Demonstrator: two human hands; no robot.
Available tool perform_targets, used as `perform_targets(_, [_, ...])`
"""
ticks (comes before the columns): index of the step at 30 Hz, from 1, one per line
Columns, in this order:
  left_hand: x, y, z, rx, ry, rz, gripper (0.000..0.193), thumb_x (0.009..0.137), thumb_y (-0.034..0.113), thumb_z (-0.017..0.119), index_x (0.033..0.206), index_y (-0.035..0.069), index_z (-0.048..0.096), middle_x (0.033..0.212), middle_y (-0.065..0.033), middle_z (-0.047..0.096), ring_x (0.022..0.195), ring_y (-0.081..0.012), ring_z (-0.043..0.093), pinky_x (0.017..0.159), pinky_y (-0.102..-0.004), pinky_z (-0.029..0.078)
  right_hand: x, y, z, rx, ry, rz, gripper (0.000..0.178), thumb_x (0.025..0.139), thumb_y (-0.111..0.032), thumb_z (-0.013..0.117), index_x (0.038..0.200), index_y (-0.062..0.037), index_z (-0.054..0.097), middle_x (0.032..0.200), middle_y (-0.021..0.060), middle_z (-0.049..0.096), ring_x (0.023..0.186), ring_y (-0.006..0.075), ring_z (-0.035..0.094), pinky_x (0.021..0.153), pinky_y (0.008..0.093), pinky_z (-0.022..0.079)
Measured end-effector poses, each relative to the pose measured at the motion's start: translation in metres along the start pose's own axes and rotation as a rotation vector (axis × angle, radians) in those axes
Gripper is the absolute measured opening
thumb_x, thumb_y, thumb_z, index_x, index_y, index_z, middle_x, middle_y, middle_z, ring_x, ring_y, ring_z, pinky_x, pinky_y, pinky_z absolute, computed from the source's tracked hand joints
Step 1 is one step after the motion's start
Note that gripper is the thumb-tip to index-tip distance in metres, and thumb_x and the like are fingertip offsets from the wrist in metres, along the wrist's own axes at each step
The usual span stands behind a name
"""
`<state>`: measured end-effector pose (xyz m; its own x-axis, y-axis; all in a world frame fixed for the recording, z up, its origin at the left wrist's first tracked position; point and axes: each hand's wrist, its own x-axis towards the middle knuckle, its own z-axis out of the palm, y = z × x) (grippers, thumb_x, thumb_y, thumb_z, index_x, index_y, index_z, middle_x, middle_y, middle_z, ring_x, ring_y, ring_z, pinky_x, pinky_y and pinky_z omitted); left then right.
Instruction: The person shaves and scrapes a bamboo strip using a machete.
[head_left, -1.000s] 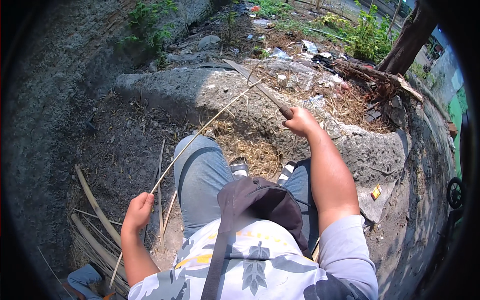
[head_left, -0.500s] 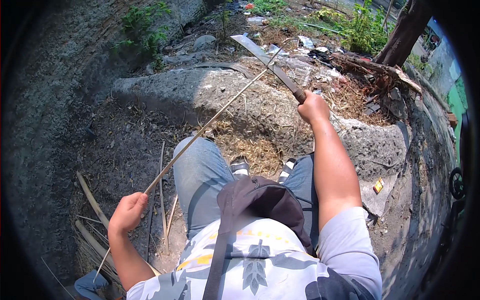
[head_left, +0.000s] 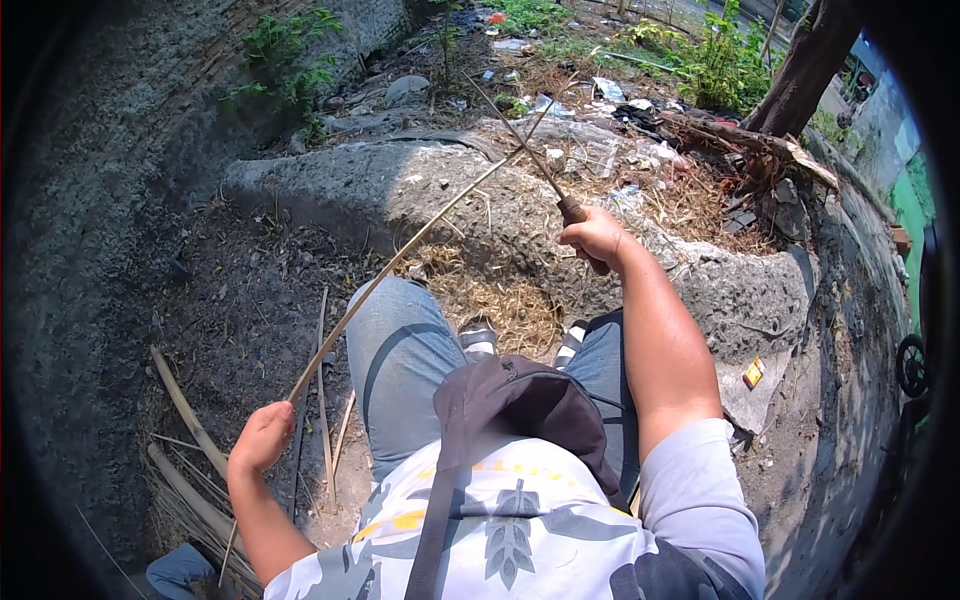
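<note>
Head view: a long thin tan bamboo strip [head_left: 400, 255] is being gripped at its near end by the closed left hand [head_left: 262, 437], slanting far-right over the left knee. A brown-handled knife [head_left: 540, 170] is being clenched in the right hand [head_left: 597, 238], its blade crossing the strip's far end above the grey concrete slab [head_left: 330, 185].

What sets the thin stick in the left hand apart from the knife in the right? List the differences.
The stick is long, pale and very thin; the knife is shorter, with a dark blade and a brown handle. The left hand grips the stick at its low end near the hip; the right hand holds the knife raised out front. Both slant upward and cross above the knees.
</note>
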<state>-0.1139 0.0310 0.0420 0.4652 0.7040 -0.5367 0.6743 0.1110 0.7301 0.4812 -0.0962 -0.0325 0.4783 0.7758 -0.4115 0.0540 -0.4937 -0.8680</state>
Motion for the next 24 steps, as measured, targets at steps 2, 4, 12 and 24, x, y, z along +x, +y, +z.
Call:
perform_targets(2, [-0.004,0.004,0.003,0.021,0.007,-0.042,0.049,0.106,0.050,0.050,0.075,0.011,0.052,0.067,0.0056,0.045,0.061,-0.0083,0.040,0.055,-0.0265,0.035,-0.001,0.002,0.005,-0.116,0.076,-0.060,0.020,0.074,-0.013,0.076,0.083,-0.0052,0.059,0.071,0.0031,0.062,0.061,0.0158,0.059,0.058,0.0324,0.048])
perform_targets(4, [-0.002,0.002,0.003,0.039,0.009,-0.025,0.049,0.106,0.049,0.050,0.075,0.011,0.052,0.067,0.0056,0.045,0.061,-0.0083,0.040,0.055,-0.0264,0.035,0.002,0.010,0.010,-0.372,0.274,-0.145,0.016,0.077,-0.013,0.071,0.089,-0.0054,0.063,0.073,0.0090,0.066,0.068,0.0226,0.066,0.063,0.0376,0.053])
perform_targets(12, [-0.001,-0.005,0.000,0.038,0.010,-0.001,0.048,0.107,0.048,0.048,0.076,0.012,0.053,0.067,0.0053,0.045,0.061,-0.0081,0.041,0.055,-0.0259,0.036,-0.031,-0.015,0.028,-1.079,0.340,-0.630,0.017,0.074,-0.013,0.067,0.091,-0.0140,0.064,0.084,0.0132,0.070,0.089,0.0354,0.069,0.079,0.0481,0.054])
perform_targets(24, [-0.036,-0.016,-0.013,0.219,0.011,-0.020,0.048,0.106,0.045,0.052,0.077,0.006,0.055,0.069,0.0036,0.051,0.064,-0.0087,0.045,0.058,-0.0276,0.040,-0.011,-0.002,0.000,-0.933,0.428,-0.092,0.027,0.081,-0.019,0.066,0.107,-0.0150,0.069,0.100,0.0172,0.073,0.095,0.0355,0.071,0.084,0.0459,0.056])
